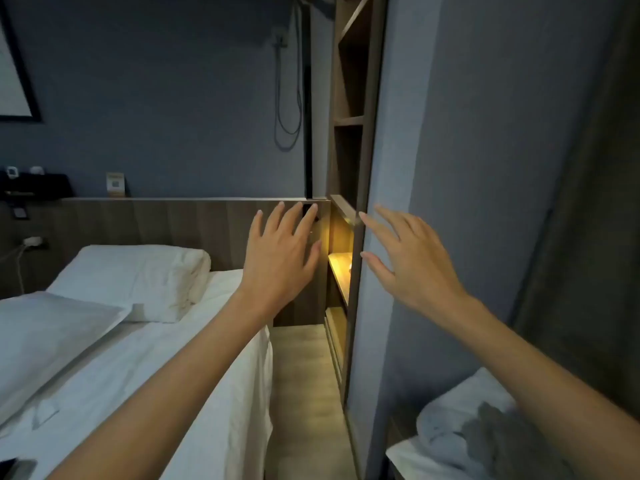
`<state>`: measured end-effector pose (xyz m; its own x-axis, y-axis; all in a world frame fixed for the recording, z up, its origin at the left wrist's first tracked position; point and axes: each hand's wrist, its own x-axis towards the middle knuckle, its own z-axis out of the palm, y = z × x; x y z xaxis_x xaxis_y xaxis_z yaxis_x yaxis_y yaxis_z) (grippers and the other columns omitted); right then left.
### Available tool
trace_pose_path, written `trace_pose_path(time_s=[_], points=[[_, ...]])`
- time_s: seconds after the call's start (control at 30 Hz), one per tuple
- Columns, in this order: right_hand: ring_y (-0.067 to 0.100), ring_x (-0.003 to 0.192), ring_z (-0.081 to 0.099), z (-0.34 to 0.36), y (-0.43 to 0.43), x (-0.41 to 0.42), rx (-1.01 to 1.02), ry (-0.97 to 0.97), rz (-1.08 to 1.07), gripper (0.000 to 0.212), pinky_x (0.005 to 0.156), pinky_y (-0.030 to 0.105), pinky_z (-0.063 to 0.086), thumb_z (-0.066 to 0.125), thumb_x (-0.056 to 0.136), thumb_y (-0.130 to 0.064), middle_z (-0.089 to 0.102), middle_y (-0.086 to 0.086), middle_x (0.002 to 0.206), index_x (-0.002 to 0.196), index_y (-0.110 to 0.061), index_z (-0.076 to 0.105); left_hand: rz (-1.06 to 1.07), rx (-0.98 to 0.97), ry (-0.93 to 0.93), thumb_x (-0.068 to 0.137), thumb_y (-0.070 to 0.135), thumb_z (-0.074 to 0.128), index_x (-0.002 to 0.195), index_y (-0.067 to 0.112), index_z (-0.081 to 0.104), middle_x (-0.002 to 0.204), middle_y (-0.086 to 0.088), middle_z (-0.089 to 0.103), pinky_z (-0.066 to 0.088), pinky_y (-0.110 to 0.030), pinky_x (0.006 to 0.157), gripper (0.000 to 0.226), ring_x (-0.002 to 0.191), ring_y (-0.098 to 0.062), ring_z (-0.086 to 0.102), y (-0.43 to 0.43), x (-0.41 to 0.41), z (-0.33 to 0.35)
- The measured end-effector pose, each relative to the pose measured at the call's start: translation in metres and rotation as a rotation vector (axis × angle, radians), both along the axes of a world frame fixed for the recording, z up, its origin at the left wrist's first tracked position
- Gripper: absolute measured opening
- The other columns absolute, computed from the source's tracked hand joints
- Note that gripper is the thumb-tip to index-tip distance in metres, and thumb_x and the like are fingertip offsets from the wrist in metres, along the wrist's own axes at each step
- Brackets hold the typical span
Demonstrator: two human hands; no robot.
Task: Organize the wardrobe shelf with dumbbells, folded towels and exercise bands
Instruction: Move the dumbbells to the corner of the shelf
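Both my arms reach forward in a dim bedroom. My left hand (282,252) is spread flat, fingers apart, in front of the wooden headboard's right end. My right hand (408,258) is spread too, fingertips near the edge of the wardrobe's grey door panel (391,150). Neither hand holds anything. Behind that panel stands the wooden wardrobe (349,98) with open shelves; a lit shelf (341,271) glows yellow low down. A crumpled pale towel (464,431) lies at the lower right. No dumbbells or exercise bands show.
A bed (173,358) with white sheets and two pillows (138,278) fills the left. A narrow strip of wooden floor (304,393) runs between bed and wardrobe. Cables hang on the grey wall (287,98). A dark phone-like object (17,469) lies at the bed's near corner.
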<state>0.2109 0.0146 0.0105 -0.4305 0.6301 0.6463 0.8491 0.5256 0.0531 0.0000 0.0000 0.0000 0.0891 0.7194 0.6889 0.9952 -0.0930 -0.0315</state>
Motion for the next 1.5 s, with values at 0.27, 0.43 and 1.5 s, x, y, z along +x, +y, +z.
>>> trace_pose_path(time_s=[0.27, 0.43, 1.5], points=[[0.022, 0.138, 0.033, -0.046, 0.152, -0.032, -0.034, -0.014, 0.038, 0.058, 0.114, 0.049, 0.029, 0.051, 0.095, -0.042, 0.035, 0.003, 0.152, 0.148, -0.026, 0.033, 0.049, -0.004, 0.007, 0.098, 0.047, 0.033, 0.15, 0.026, 0.024, 0.156, -0.001, 0.027, 0.003, -0.043, 0.116, 0.056, 0.146, -0.024, 0.018, 0.138, -0.033, -0.034], [0.022, 0.142, 0.029, -0.07, 0.278, -0.061, -0.068, -0.073, 0.026, 0.058, 0.118, 0.048, 0.019, 0.048, 0.095, -0.044, 0.033, 0.002, 0.153, 0.148, -0.028, 0.032, 0.085, -0.068, -0.014, 0.097, 0.047, 0.04, 0.147, 0.024, 0.033, 0.153, -0.003, 0.034, 0.004, -0.041, 0.113, 0.056, 0.143, -0.027, 0.026, 0.25, -0.062, -0.051], [0.013, 0.139, 0.032, -0.181, 0.819, -0.23, -0.381, 0.124, -0.215, 0.056, 0.111, 0.03, 0.025, 0.053, 0.094, -0.041, 0.035, -0.005, 0.152, 0.146, -0.033, 0.034, -0.19, -0.3, -0.229, 0.098, 0.039, 0.044, 0.147, 0.023, 0.033, 0.15, -0.001, 0.038, 0.021, -0.039, 0.115, 0.053, 0.141, -0.021, 0.029, 0.854, -0.208, -0.16]])
